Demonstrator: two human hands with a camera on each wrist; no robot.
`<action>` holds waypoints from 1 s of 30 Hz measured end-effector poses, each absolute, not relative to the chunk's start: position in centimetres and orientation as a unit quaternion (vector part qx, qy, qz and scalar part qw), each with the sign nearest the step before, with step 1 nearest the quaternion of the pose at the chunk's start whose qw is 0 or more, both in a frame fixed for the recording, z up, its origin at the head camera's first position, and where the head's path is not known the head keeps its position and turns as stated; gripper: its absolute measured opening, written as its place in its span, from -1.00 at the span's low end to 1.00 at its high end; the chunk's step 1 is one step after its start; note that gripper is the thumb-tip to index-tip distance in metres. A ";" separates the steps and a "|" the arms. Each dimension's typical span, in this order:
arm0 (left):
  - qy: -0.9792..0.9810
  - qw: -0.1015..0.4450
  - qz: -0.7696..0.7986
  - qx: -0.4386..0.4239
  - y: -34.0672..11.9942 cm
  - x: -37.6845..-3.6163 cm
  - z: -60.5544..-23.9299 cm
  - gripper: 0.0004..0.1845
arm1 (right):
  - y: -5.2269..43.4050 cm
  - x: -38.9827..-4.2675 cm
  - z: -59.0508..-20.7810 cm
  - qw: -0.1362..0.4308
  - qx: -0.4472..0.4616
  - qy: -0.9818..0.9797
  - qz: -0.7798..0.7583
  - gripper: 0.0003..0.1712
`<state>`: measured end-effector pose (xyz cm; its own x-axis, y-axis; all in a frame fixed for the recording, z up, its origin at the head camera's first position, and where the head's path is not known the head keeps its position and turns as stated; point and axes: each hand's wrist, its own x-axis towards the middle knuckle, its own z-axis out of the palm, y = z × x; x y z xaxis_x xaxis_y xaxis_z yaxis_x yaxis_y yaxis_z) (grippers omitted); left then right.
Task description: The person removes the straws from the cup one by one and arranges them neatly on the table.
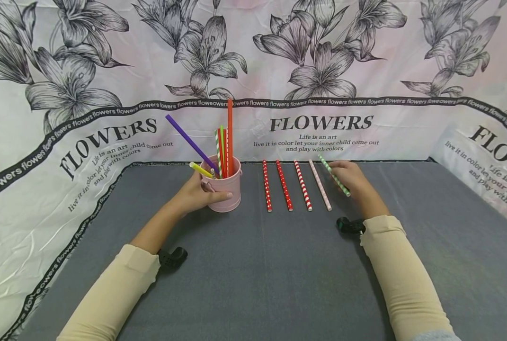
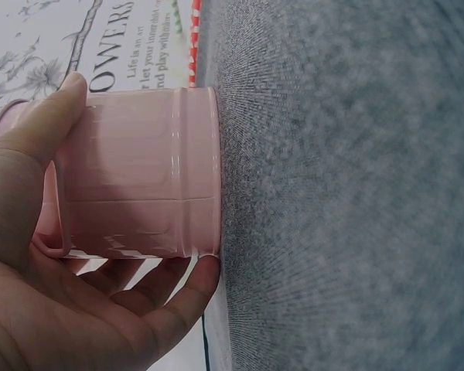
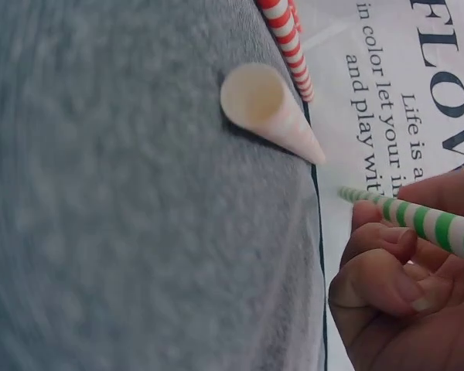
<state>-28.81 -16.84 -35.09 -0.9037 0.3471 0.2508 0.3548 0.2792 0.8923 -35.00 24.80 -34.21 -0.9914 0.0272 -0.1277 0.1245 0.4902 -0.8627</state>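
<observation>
My left hand (image 1: 189,195) grips a small pink bucket (image 1: 227,201) from its left side, the thumb across its front. In the left wrist view the fingers curl under the bucket (image 2: 143,166) near its base. Several straws stand in it, among them a leaning purple straw (image 1: 189,140), a tall orange straw (image 1: 230,128) and a short yellow straw (image 1: 200,169). My right hand (image 1: 356,182) pinches a green-and-white striped straw (image 1: 326,166), held at a slant. Left of that hand lies a pale pink straw (image 1: 320,184), its open end (image 3: 255,97) facing the right wrist camera.
Further left in the row are a red-and-white striped straw (image 1: 302,185) and two red straws with white dots, one at the end (image 1: 267,184) and one beside it (image 1: 284,184). They lie on a grey cloth (image 1: 253,274). Behind hangs a flower-printed white curtain (image 1: 321,94).
</observation>
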 end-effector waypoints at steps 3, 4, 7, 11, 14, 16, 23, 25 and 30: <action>-0.795 0.008 -0.562 -0.228 -16.9 -28.9 -35.1 0.02 | 24.8 -34.9 -34.1 0.046 0.023 0.878 -0.476 -0.46; -0.794 0.009 -0.563 -0.229 -16.9 -28.9 -35.1 0.02 | 24.8 -34.9 -34.1 0.046 0.017 0.882 -0.468 -0.46; -0.796 0.008 -0.562 -0.226 -16.9 -28.8 -35.1 0.02 | 24.8 -34.8 -34.1 0.048 0.002 0.891 -0.451 -0.45; -0.799 0.004 -0.560 -0.220 -17.0 -28.8 -35.1 0.02 | 24.9 -34.7 -34.2 0.046 0.002 0.908 -0.417 -0.46; -0.798 0.004 -0.560 -0.223 -17.0 -28.8 -35.2 0.02 | 25.2 -34.8 -34.3 0.051 0.013 0.919 -0.391 -0.47; -0.796 0.004 -0.562 -0.225 -17.0 -28.8 -35.2 0.02 | 25.4 -34.9 -34.4 0.056 0.019 0.922 -0.382 -0.47; -0.797 0.004 -0.562 -0.222 -16.8 -28.7 -35.1 0.03 | 25.8 -34.9 -34.7 0.050 0.021 0.930 -0.365 -0.48; -0.798 0.005 -0.561 -0.220 -16.8 -28.7 -35.1 0.03 | 25.7 -34.8 -34.6 0.044 0.016 0.935 -0.353 -0.49; -0.798 0.004 -0.561 -0.222 -16.8 -28.7 -35.1 0.02 | 25.8 -34.9 -34.6 0.039 0.013 0.942 -0.334 -0.48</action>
